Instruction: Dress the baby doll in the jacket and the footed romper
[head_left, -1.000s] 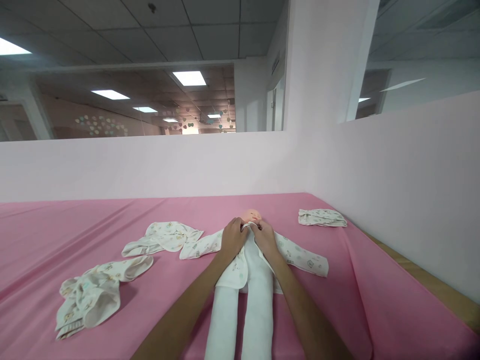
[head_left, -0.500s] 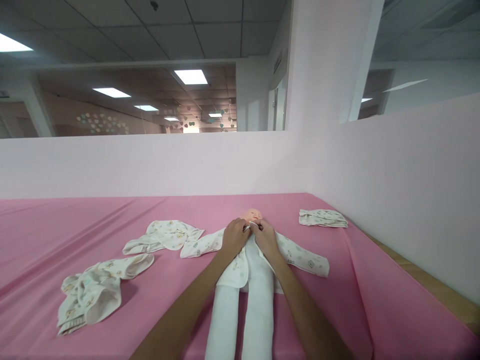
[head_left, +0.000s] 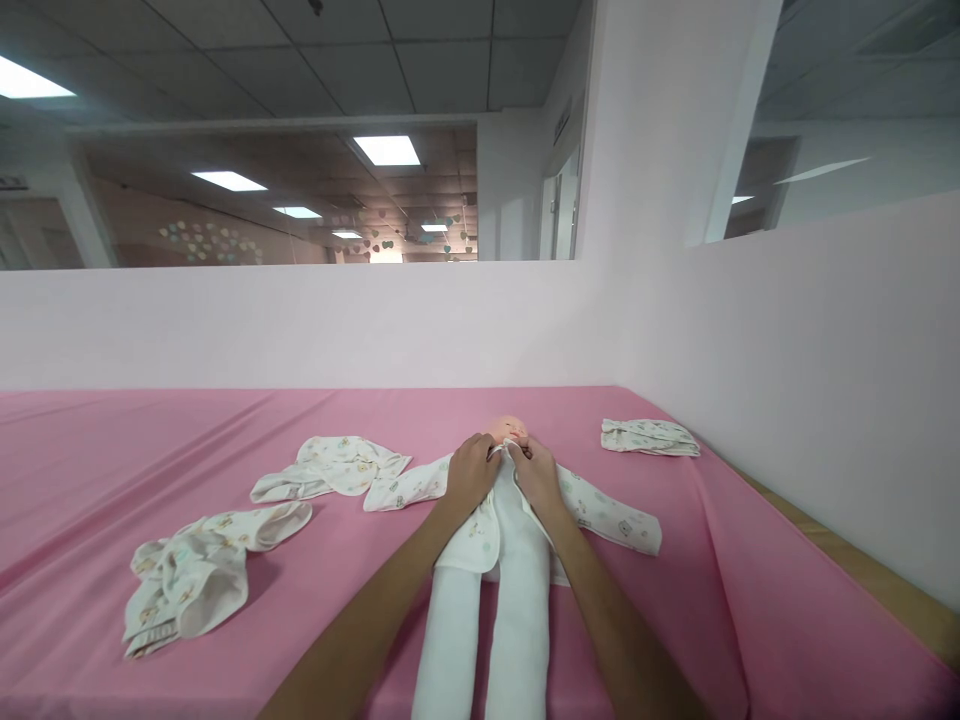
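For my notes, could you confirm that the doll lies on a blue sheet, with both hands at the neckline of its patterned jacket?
The sheet is pink, not blue, as the head view shows; the doll lies on it, left hand and right hand at the jacket neckline.
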